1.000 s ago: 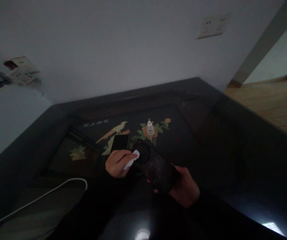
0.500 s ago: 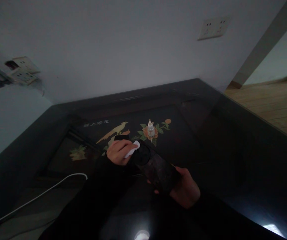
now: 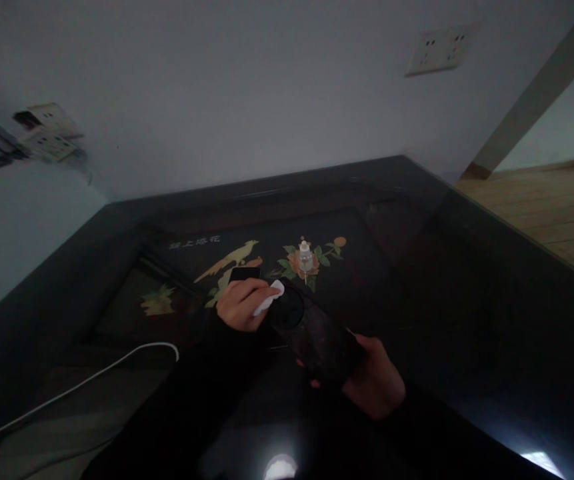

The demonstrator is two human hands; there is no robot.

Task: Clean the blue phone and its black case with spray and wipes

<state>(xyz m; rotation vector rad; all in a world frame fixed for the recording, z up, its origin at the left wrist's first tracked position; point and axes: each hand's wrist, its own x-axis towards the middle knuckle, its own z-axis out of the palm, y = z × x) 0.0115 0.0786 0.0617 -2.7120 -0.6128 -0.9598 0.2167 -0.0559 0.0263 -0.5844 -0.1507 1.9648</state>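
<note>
My right hand is wrapped round the lower part of a dark cylinder with a round, ringed end; it is too dim to tell its exact kind. The cylinder is held tilted, its ringed end up toward the left. My left hand pinches a folded white tissue and presses it against the rim of that end. Just behind my left hand lies a flat black rectangular object, partly hidden. A small clear bottle with a white cap stands upright beyond the cylinder.
The glossy dark table has inlaid bird and flower pictures and meets the wall at the back. A white cable runs along the left side. Wall sockets are at upper right, with more sockets at left.
The whole view has shifted slightly, so things appear a little to the right. Both hands keep their grips, with the tissue still at the cylinder's rim.
</note>
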